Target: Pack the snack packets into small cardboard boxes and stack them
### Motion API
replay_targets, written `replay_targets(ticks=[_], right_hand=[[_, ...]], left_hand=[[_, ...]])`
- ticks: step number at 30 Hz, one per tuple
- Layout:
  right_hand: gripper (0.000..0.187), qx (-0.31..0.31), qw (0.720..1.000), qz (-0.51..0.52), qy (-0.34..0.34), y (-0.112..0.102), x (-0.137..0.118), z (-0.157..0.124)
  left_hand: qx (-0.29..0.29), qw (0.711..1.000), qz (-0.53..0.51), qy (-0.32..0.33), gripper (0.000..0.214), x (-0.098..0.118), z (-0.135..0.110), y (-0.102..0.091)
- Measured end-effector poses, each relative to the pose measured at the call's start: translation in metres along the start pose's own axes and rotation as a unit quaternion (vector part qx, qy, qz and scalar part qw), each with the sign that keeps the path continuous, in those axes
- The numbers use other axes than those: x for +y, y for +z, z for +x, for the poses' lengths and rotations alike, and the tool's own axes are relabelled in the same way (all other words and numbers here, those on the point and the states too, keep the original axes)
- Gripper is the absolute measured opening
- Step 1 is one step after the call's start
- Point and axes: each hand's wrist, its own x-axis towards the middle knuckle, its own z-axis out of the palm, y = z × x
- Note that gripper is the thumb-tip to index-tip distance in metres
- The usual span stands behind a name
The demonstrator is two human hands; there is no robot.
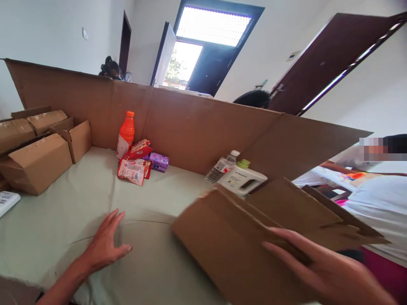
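My right hand (305, 258) grips a flattened cardboard box (219, 237) by its upper right edge, fingers on the near face and the thumb hidden. The box is tilted over the right half of the cloth-covered table (143, 262). My left hand (106, 241) hovers over the cloth on the left, thumb and fingers apart, with nothing in it. Beyond the held box are a white jug with a green cap (243, 178) and a clear plastic bottle (221, 167). More brown cardboard (295, 207) lies behind my right hand.
Assembled cardboard boxes (44, 156) stand at the left. An orange drink bottle (127, 133), red snack packets (133, 169) and a purple pack (159, 162) sit by the cardboard partition (187, 123). A white device (8, 201) lies at the left edge. A person (378, 199) is at the right.
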Motion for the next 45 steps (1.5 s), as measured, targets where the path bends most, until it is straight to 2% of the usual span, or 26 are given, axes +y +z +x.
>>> replay_targets(ticks=[3,6,8,10,14,20,24,26,29,32,34,37,43,45], right_hand=[[0.036,-0.039,0.987,0.034,-0.150,0.028,-0.091,0.035],[0.031,-0.095,0.962,0.070,-0.246,0.045,-0.169,0.061],[0.037,-0.111,0.947,0.095,-0.285,0.050,-0.199,0.067],[0.039,-0.123,0.942,0.112,-0.293,0.051,-0.209,0.066],[0.030,-0.156,0.942,0.140,-0.260,0.046,-0.197,0.060],[0.015,-0.202,0.942,0.142,-0.227,0.039,-0.181,0.057],[0.042,-0.199,0.953,0.081,-0.213,0.032,-0.174,0.057],[0.048,-0.198,0.958,0.084,-0.190,0.027,-0.166,0.060],[0.046,-0.205,0.963,0.153,-0.082,0.023,-0.148,0.070],[0.051,-0.156,0.963,0.206,0.072,0.031,-0.130,0.092],[0.050,-0.126,0.958,0.220,0.133,0.048,-0.120,0.112],[0.048,-0.118,0.951,0.236,0.161,0.089,-0.114,0.150],[0.050,-0.177,0.967,0.158,0.093,0.195,-0.122,0.248],[0.054,-0.175,0.974,0.127,0.069,0.226,-0.128,0.277]], left_hand=[[0.047,0.992,-0.104,0.053,0.102,-0.001,0.008,-0.023],[0.065,0.980,-0.160,0.095,0.119,0.000,0.013,-0.046],[0.049,0.976,-0.186,0.102,0.128,-0.002,0.015,-0.058],[0.026,0.974,-0.200,0.099,0.134,-0.005,0.017,-0.066],[-0.002,0.971,-0.212,0.111,0.138,-0.013,0.029,-0.071],[-0.050,0.951,-0.264,0.150,0.140,-0.015,0.056,-0.066],[-0.035,0.958,-0.250,0.138,0.136,-0.018,0.060,-0.064],[-0.028,0.960,-0.248,0.131,0.135,-0.021,0.058,-0.066],[-0.022,0.960,-0.253,0.118,0.131,-0.026,0.054,-0.072],[-0.023,0.959,-0.260,0.108,0.129,-0.031,0.052,-0.077],[-0.031,0.959,-0.263,0.105,0.130,-0.034,0.051,-0.076],[-0.039,0.958,-0.265,0.106,0.130,-0.036,0.051,-0.070],[-0.041,0.955,-0.274,0.106,0.126,-0.034,0.049,-0.063],[-0.046,0.953,-0.282,0.103,0.125,-0.032,0.049,-0.064]])
